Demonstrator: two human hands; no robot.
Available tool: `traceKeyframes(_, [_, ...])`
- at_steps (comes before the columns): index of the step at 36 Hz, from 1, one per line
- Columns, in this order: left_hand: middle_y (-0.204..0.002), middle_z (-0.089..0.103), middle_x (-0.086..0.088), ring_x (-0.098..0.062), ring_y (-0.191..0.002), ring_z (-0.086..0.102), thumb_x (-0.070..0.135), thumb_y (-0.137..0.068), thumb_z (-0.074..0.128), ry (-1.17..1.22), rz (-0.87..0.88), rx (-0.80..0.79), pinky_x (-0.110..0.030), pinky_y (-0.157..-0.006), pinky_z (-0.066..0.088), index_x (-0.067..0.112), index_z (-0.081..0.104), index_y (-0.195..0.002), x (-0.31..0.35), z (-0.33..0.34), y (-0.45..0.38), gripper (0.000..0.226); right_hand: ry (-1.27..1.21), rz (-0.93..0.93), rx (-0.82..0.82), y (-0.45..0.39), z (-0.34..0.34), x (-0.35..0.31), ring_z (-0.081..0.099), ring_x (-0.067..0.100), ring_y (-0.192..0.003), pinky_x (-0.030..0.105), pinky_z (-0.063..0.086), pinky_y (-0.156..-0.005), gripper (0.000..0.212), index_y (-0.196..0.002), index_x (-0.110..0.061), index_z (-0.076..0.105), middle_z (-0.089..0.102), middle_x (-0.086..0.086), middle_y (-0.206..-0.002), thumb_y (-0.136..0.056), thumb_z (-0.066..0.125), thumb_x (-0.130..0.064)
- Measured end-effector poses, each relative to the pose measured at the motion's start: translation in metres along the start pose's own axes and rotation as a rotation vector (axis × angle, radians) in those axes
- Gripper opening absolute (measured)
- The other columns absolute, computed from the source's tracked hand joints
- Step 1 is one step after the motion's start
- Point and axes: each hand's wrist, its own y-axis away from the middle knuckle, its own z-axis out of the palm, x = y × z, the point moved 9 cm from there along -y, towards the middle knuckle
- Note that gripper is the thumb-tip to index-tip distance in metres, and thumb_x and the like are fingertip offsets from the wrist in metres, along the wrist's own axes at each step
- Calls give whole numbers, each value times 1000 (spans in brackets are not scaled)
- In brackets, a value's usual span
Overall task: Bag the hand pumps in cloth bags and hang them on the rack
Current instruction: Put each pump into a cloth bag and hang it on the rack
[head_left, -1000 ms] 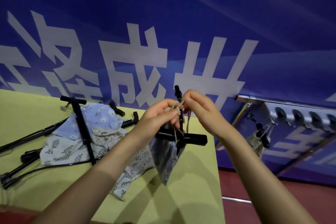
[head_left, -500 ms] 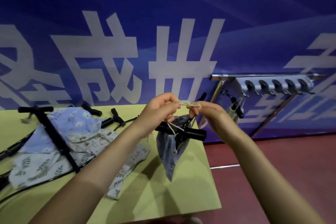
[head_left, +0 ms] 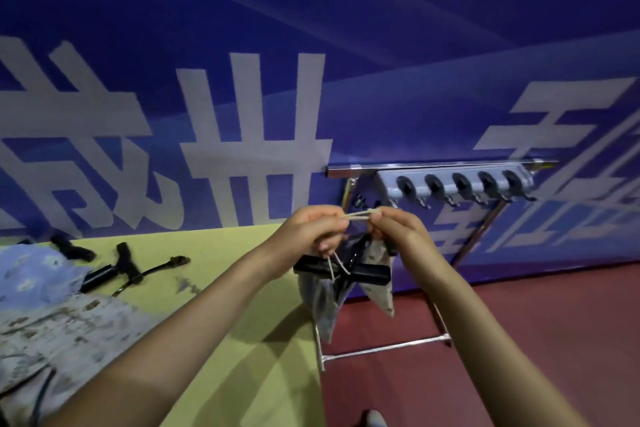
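Table, yellow-green, stands against blue banner, above red floor.

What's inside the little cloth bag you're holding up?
A black hand pump: its T-handle sticks out of the cloth bag. The rest of the pump is covered by cloth.

This looks like a sports hall or event venue. A huge blue banner with large white Chinese characters fills the upper frame, and dark red sport-type flooring spreads across the lower right. A yellow-green table stands at lower left, and a metal rack with hooks at right centre.
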Motion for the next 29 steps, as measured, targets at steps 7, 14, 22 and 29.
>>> traceKeyframes(7, [-49,28,6,-7,-40,26,17,-93,49,344,-40,106,-25,-62,50,12,45,-74,-65,73,-112,21,54,46,18,-31,-129,62,45,3,-64,16,38,-67,30,-70,-16,54,50,-8,-64,-99,49,-14])
traceKeyframes(14, [-45,29,9,-4,-33,23,15,-101,37,469,-251,360,-23,-53,38,14,47,-76,-141,118,-193,27,74,186,12,-63,-220,125,41,2,-54,16,35,-58,28,-74,-12,54,46,-7,-61,-100,47,-12])
traceKeyframes(22, [-42,39,8,-6,-36,35,14,-101,36,415,-393,554,-25,-61,36,12,46,-74,-189,107,-241,29,214,286,-35,-105,-250,194,44,11,-59,25,37,-61,28,-74,-15,60,52,-2,-64,-100,49,-19])
traceKeyframes(29, [-50,46,5,-11,-51,39,13,-100,39,367,-433,642,-22,-58,36,12,50,-73,-203,103,-251,30,190,299,37,-118,-249,215,44,12,-61,15,36,-55,26,-76,-13,57,52,0,-67,-100,47,-16])
